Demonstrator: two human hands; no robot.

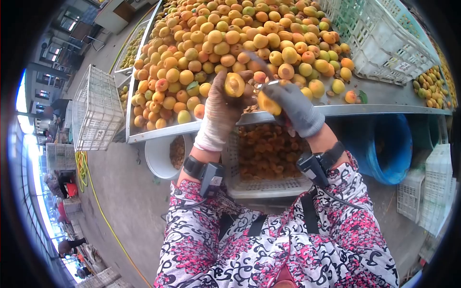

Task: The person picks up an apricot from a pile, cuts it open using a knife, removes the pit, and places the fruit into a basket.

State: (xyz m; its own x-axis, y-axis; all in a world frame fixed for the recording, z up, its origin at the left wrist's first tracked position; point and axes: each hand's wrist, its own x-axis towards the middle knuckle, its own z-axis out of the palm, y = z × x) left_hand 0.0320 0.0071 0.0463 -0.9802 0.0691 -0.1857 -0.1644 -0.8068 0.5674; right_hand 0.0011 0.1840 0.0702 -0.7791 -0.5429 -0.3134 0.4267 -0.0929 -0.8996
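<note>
A person's gloved left hand (222,103) curls its fingers around a cut apricot half (234,84), as the gloved right hand (295,105) grips a blurred knife (260,64) and another half (269,103) over the surface's metal rim (336,111); angling the blade clear of the left fingers seems wisest.

A big heap of fruit (234,37) blocks my way ahead, and a tall crate (384,43) stands at the right. Past the table edge (187,129), I have room to reach down into the low crate (269,189), beside the white bucket (156,153).
</note>
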